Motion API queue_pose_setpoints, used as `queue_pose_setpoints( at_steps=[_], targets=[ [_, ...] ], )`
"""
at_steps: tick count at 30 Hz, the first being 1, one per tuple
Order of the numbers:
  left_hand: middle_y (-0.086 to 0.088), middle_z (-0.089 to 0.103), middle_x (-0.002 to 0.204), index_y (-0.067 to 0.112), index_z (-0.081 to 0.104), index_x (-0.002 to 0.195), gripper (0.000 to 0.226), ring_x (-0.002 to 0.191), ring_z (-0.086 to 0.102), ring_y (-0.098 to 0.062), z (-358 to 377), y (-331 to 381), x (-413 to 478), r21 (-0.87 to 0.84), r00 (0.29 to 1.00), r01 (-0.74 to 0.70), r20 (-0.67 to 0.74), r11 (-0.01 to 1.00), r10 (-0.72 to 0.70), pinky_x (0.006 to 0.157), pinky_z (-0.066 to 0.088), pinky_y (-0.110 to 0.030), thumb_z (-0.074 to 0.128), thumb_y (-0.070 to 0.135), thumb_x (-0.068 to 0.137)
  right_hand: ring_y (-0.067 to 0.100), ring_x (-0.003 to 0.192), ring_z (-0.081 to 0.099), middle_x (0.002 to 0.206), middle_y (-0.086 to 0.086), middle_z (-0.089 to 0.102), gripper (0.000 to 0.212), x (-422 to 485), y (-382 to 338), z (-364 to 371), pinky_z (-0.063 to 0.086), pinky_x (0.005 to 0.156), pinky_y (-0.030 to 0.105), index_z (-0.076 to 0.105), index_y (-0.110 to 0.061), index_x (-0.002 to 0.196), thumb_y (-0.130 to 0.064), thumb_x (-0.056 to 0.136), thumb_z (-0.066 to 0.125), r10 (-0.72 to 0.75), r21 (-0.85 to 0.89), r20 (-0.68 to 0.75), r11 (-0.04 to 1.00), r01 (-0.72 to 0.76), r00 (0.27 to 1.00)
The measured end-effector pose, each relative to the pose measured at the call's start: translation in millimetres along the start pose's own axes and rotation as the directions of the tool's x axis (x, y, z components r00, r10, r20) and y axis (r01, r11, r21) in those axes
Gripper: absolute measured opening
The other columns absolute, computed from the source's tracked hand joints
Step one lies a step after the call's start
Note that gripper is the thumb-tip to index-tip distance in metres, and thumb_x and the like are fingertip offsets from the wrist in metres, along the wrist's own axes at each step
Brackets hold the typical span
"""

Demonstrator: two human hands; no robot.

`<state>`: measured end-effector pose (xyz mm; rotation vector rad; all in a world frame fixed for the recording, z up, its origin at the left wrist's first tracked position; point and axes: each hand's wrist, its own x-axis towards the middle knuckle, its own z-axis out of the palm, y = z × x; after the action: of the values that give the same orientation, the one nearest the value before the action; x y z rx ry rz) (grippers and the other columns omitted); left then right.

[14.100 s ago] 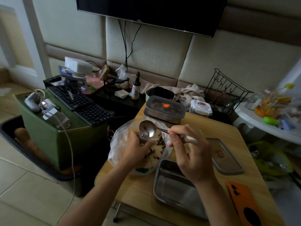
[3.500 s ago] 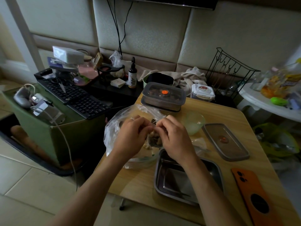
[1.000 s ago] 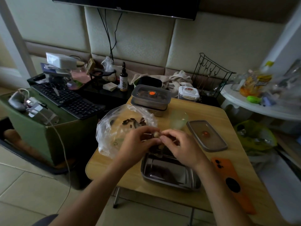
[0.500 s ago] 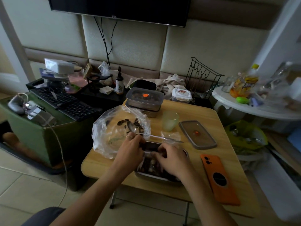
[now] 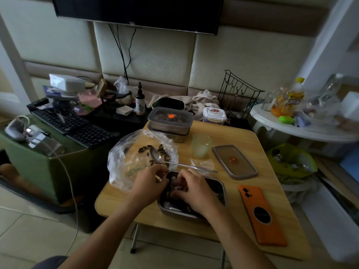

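Dim padded wall (image 5: pixel 147 61), tiled floor (image 5: pixel 29 235), wooden table (image 5: pixel 272 200).

Television (image 5: pixel 136 12), lower edge: we read a small logo, seemingly TCL.
Snack bag (image 5: pixel 289 102): bold lettering we cannot make out.

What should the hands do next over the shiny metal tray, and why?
Probably lift one small piece from the metal tray and peel it, putting the scraps in the plastic bag. The left hand and right hand curl at the tray's far-left corner, pieces lie inside it, and dark scraps sit in the bag.
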<state>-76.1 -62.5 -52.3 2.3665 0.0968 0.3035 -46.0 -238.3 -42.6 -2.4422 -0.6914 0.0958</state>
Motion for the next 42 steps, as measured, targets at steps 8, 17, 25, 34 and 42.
queue_pose_setpoints(
  at_steps=[8, 17, 25, 34, 42],
  targets=[
    [0.016, 0.065, 0.096, 0.028, 0.064, 0.111, 0.019, 0.088, 0.066, -0.002, 2, 1, 1, -0.043, 1.0, 0.006, 0.025, 0.999, -0.005, 0.069, 0.058, -0.018, 0.068, 0.021, 0.094, 0.008, 0.071, 0.056, 0.081, -0.008, 0.058, 0.029, 11, 16, -21, 0.037, 0.06, 0.014, 0.062, -0.021, 0.085, -0.045, 0.101, 0.06, 0.021, 0.023, -0.23, 1.0, -0.016, 0.973],
    [0.011, 0.067, 0.102, 0.025, 0.063, 0.114, 0.02, 0.089, 0.065, -0.003, 2, 5, 1, -0.051, 1.0, 0.011, 0.002, 0.999, -0.011, 0.075, 0.059, -0.021, 0.067, 0.022, 0.095, 0.021, 0.11, 0.061, 0.129, 0.007, 0.067, 0.036, 34, 77, -46, 0.045, 0.087, 0.032, 0.068, -0.024, 0.13, -0.04, 0.111, 0.042, 0.471, 0.057, -0.104, 0.882, -0.468, 0.876],
    [0.011, 0.066, 0.095, 0.023, 0.065, 0.108, 0.012, 0.08, 0.062, 0.002, 3, 5, 8, -0.06, 0.998, 0.04, -0.054, 0.997, -0.043, 0.063, 0.051, -0.009, 0.061, 0.031, 0.1, -0.006, 0.083, 0.057, 0.094, -0.01, 0.068, 0.02, 36, 61, -50, 0.04, 0.066, 0.012, 0.076, -0.018, 0.114, -0.025, 0.103, 0.061, 0.303, 0.226, -0.463, 0.949, -0.219, 0.833],
    [0.003, 0.07, 0.092, 0.017, 0.071, 0.107, 0.032, 0.082, 0.067, -0.007, -7, 22, 12, -0.358, 0.997, 0.03, -0.059, 0.933, -0.054, 0.069, 0.054, -0.018, 0.052, 0.042, 0.103, 0.004, 0.086, 0.069, 0.092, -0.005, 0.075, 0.005, 26, 20, -51, 0.055, 0.075, 0.015, 0.076, -0.019, 0.098, -0.018, 0.098, 0.071, 0.211, 0.478, -0.575, 0.871, 0.115, 0.791],
    [-0.009, 0.073, 0.099, 0.004, 0.069, 0.114, 0.035, 0.09, 0.07, -0.022, -21, 19, 12, -0.789, 0.96, 0.279, 0.245, 0.547, -0.136, 0.082, 0.056, -0.031, 0.063, 0.035, 0.098, 0.024, 0.081, 0.074, 0.09, 0.011, 0.075, 0.008, 30, -4, -35, 0.06, 0.077, 0.03, 0.068, -0.008, 0.101, -0.001, 0.097, 0.068, 0.294, 0.781, -0.417, 0.599, 0.174, 0.86]
  ],
)
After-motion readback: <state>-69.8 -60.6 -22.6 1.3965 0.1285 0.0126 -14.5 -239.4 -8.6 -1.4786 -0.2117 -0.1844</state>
